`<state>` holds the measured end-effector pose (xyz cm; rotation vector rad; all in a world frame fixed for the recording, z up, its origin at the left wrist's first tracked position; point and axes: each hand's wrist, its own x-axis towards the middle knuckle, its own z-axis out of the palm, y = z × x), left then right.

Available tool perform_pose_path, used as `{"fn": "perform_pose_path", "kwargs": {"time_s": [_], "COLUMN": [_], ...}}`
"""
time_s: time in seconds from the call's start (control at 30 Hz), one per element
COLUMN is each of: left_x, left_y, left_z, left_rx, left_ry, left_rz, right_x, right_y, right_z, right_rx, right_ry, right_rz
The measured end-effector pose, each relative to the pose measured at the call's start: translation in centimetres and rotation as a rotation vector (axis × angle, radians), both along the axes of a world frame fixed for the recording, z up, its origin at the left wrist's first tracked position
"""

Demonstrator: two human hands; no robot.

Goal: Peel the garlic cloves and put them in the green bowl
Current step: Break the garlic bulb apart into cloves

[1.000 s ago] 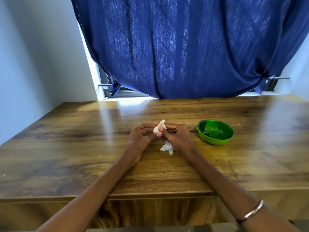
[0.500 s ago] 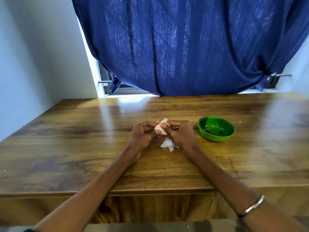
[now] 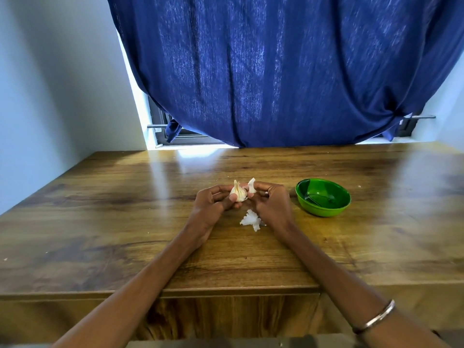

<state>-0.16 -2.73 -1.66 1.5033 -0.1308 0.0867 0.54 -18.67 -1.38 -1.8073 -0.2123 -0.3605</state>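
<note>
Left hand (image 3: 212, 205) gripping a garlic clove (image 3: 238, 193) above mid-bench, right hand (image 3: 272, 205) pinching a torn strip of skin (image 3: 251, 185) beside it, peeled skins (image 3: 250, 219) on the bench (image 3: 100, 222) beneath, green bowl (image 3: 323, 197) toward the right edge

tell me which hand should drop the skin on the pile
Right. The right hand already pinches the torn skin, the pile lies just beside it, and the left hand holds the garlic.

Bare wooden tabletop (image 3: 125, 222) open to the left and along the near edge. Right side: round green plastic bowl (image 3: 323, 197). Between the wrists: small heap of white papery garlic skins (image 3: 251, 219). Beyond: hanging dark blue curtain (image 3: 276, 71).
</note>
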Motion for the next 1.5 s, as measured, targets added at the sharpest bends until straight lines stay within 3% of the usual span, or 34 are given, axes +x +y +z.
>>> {"fn": "perform_pose_path", "kwargs": {"time_s": [0.13, 0.33, 0.57, 1.07, 1.17, 1.3, 1.5], "left_x": [0.4, 0.4, 0.0, 0.3, 0.5, 0.5, 0.8], "left_y": [0.4, 0.2, 0.1, 0.1, 0.2, 0.3, 0.7], "left_z": [-0.2, -0.2, 0.0, -0.2, -0.2, -0.2, -0.6], "left_rx": [-0.012, -0.058, 0.008, 0.083, 0.041, -0.022, 0.047], "left_ry": [0.009, 0.026, -0.026, -0.048, -0.013, -0.003, -0.039], "left_rz": [0.067, 0.079, 0.058, 0.104, 0.087, 0.087, 0.081], "right_x": [0.1, -0.4, -0.6, -0.1, 0.3, 0.3, 0.3], "right_y": [0.0, 0.4, 0.4, -0.3, -0.4, 0.0, 0.1], "right_z": [0.1, 0.3, 0.5, 0.3, -0.2, -0.6, -0.6], "right_rx": [-0.182, -0.072, -0.18, 0.158, 0.05, -0.369, -0.269], "right_ry": [0.006, -0.05, -0.159, 0.115, 0.022, -0.023, -0.113], "right_rz": [-0.009, 0.093, 0.053, 0.129, 0.022, -0.091, -0.09]}}
